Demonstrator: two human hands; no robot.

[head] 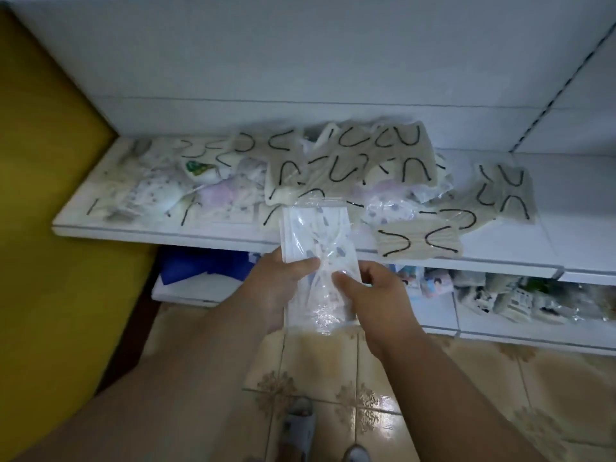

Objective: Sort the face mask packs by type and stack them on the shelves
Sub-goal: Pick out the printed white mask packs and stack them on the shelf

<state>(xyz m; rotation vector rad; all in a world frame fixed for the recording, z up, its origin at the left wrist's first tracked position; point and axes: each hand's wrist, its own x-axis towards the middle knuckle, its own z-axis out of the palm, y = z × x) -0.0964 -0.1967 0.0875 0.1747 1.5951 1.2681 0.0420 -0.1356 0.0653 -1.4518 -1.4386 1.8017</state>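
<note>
- The left hand (283, 278) and the right hand (370, 288) each pinch 1 clear-wrapped white mask pack (316, 248), thumbs on top, just in front of the white shelf (160, 228) edge.
- On the shelf behind the pack lies a loose heap of beige mask packs (350, 161) with black ear loops.
- Printed white packs (160, 191) lie on the shelf's left part.
- Below the shelf, a lower shelf (500, 328) holds more packs.

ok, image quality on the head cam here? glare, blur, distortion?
Head view: dim and bluish; glare on the clear wrap of the held mask pack between left hand and right hand; wide-angle bending of the shelf edge; packs at the shelf's left end are soft, and the lower shelf is dark and hard to read.
</note>
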